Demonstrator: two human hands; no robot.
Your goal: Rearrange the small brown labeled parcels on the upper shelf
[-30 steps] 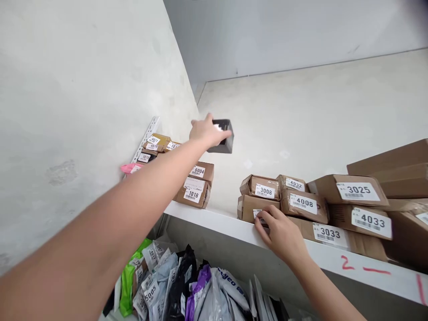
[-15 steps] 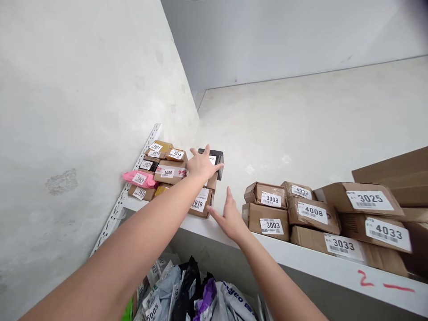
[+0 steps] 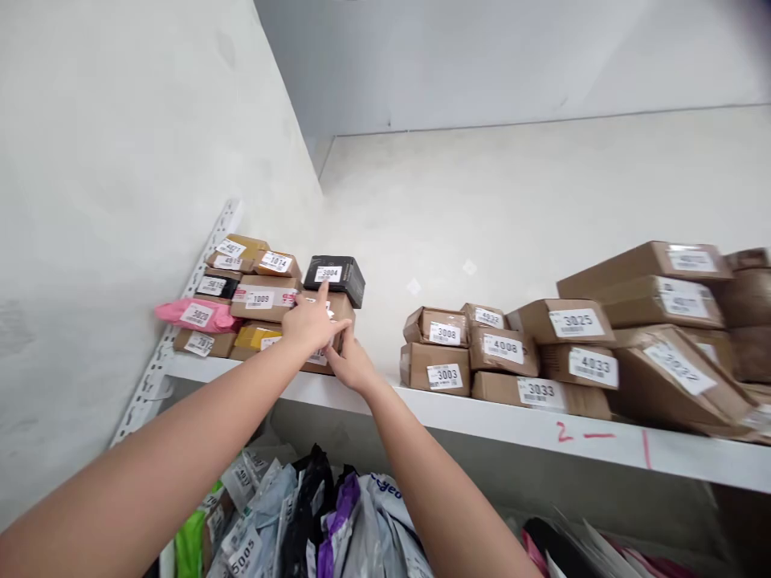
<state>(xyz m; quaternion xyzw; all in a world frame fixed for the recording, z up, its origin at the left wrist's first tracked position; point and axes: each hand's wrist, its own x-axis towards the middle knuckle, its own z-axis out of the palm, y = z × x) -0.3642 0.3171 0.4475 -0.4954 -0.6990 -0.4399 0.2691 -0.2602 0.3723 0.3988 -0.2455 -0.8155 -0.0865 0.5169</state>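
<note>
On the top shelf, my left hand [image 3: 310, 323] lies against the front of a small stack of boxes. Its fingers are spread, with one fingertip at the lower edge of the label on a black box [image 3: 346, 277] marked 3004. Beneath that box is a brown cardboard box [image 3: 342, 305], mostly covered by the hand. My right hand [image 3: 351, 363] is at the right side of the stack's lower part, thumb and fingers apart, its fingertips close to my left hand. Neither hand is wrapped around a box. Left of them sits a brown box [image 3: 274, 294] labelled 1009.
Several labelled brown boxes [image 3: 446, 355] stand to the right on the white shelf [image 3: 422, 401]. A pink parcel [image 3: 220, 317] pokes out at the left, near the perforated upright [image 3: 141, 401] and wall. Plastic mailing bags [image 3: 301, 514] fill the level below.
My right hand has come in left to the stack. My left hand has slid down off the black box's label, so 3004 shows. The view has turned right.
</note>
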